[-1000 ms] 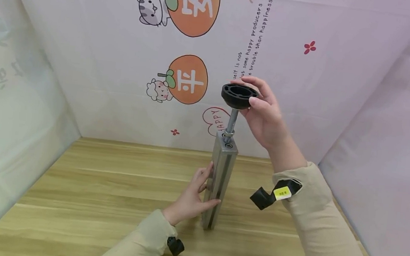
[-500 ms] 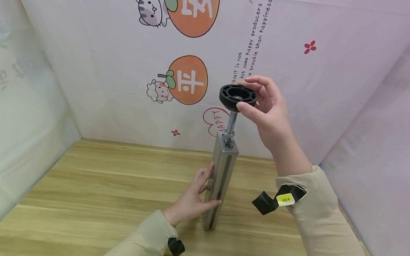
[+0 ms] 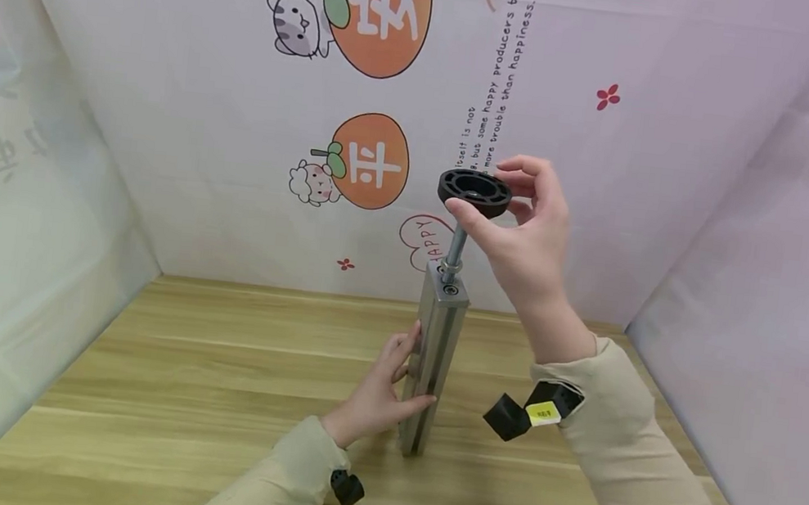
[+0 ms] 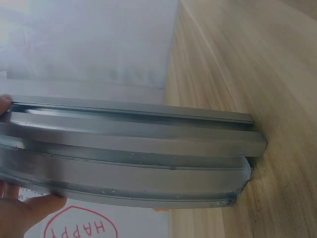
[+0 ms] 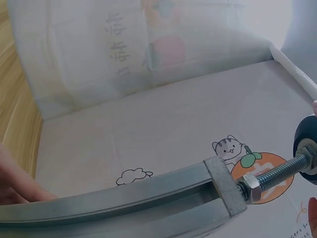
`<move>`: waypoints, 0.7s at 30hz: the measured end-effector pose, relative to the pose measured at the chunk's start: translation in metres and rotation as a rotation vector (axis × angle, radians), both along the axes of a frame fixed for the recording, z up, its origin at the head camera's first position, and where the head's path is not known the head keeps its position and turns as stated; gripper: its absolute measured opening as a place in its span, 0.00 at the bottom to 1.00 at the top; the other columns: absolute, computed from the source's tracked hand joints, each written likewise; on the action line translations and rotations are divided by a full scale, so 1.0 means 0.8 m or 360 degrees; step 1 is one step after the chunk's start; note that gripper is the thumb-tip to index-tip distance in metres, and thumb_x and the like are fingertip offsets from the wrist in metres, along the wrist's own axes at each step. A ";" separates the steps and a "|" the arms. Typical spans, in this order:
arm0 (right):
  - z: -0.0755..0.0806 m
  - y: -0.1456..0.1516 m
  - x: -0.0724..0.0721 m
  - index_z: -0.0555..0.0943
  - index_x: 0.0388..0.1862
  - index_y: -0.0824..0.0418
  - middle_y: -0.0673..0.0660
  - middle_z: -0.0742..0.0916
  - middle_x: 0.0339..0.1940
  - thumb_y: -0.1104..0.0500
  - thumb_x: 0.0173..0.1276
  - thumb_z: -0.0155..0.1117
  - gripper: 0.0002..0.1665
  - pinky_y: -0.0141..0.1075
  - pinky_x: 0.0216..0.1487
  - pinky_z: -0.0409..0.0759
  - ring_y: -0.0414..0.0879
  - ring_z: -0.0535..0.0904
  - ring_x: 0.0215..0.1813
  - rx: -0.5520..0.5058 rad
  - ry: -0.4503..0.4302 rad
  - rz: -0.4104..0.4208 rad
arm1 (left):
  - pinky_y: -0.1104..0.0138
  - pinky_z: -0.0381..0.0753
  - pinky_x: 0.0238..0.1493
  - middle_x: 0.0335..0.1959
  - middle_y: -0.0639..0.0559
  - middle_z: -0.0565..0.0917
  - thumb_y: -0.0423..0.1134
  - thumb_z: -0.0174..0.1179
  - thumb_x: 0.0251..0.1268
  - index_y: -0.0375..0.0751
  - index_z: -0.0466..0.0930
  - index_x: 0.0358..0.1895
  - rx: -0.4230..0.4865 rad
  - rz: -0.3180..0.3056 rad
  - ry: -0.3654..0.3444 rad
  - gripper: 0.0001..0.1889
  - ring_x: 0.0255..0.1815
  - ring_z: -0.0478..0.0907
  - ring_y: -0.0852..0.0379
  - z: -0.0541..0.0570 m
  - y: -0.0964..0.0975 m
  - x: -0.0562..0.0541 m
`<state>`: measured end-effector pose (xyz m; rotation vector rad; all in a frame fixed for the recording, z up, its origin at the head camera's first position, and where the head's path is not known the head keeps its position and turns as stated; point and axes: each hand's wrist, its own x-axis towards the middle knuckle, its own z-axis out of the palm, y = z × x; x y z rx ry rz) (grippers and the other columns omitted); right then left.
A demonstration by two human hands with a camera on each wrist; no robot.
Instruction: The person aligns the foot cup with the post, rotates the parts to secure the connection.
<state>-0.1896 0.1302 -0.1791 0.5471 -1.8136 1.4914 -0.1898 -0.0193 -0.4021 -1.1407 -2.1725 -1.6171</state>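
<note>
A grooved aluminium profile (image 3: 431, 354) stands upright on the table in the head view. My left hand (image 3: 376, 395) grips its lower part, thumb on the near side and fingers on the far left. From the profile's top end plate (image 3: 450, 290) rises a threaded rod (image 3: 457, 246) with a hex nut (image 5: 251, 188) close to the plate. The rod carries a black round levelling foot (image 3: 475, 187), hollow side up. My right hand (image 3: 533, 245) holds the foot's rim between thumb and fingers. In the left wrist view, the profile's lower end (image 4: 242, 173) meets the wood.
Wood-grain table (image 3: 213, 380) lies under the profile. A white printed cloth (image 3: 211, 117) forms the back wall, with more cloth on both sides. Black wrist mounts (image 3: 555, 404) sit at both sleeves.
My right hand has turned about the foot, its thumb sliding left along the near rim and its fingers going right behind. The left hand and the profile have stayed put.
</note>
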 end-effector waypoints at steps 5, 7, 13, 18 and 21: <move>-0.006 -0.007 0.001 0.72 0.48 0.68 0.48 0.77 0.40 0.67 0.47 0.77 0.30 0.29 0.46 0.73 0.41 0.71 0.44 0.0021 0.0101 -0.0104 | 0.44 0.72 0.59 0.61 0.38 0.61 0.24 0.66 0.52 0.66 0.35 0.75 0.0001 -0.0002 -0.0025 0.58 0.63 0.62 0.45 0.000 -0.001 0.001; -0.007 -0.008 0.000 0.72 0.47 0.69 0.49 0.76 0.41 0.66 0.47 0.77 0.30 0.30 0.46 0.73 0.40 0.70 0.44 0.0027 0.0136 -0.0118 | 0.44 0.72 0.59 0.61 0.38 0.60 0.24 0.66 0.52 0.65 0.35 0.75 0.0001 0.0001 -0.0026 0.58 0.63 0.62 0.45 0.000 -0.001 0.002; -0.012 -0.006 -0.007 0.73 0.45 0.66 0.46 0.76 0.40 0.59 0.55 0.68 0.21 0.30 0.45 0.71 0.39 0.70 0.44 -0.0046 0.0247 0.0028 | 0.44 0.72 0.59 0.61 0.37 0.61 0.23 0.66 0.51 0.69 0.35 0.75 0.0005 0.0011 -0.0022 0.59 0.63 0.62 0.45 -0.001 -0.002 0.001; -0.014 -0.002 -0.020 0.75 0.44 0.61 0.49 0.76 0.39 0.58 0.60 0.51 0.14 0.29 0.44 0.71 0.40 0.71 0.42 -0.0246 0.0264 0.0346 | 0.45 0.72 0.59 0.61 0.38 0.61 0.23 0.66 0.52 0.69 0.35 0.75 0.0008 0.0008 -0.0018 0.59 0.62 0.63 0.45 0.001 -0.002 0.001; -0.011 0.002 -0.028 0.75 0.47 0.59 0.54 0.77 0.42 0.61 0.61 0.47 0.16 0.30 0.47 0.73 0.42 0.73 0.43 -0.0388 0.0142 0.0718 | 0.45 0.71 0.59 0.61 0.38 0.61 0.24 0.66 0.53 0.68 0.35 0.75 -0.0002 0.0006 -0.0032 0.58 0.63 0.63 0.44 0.001 -0.001 0.000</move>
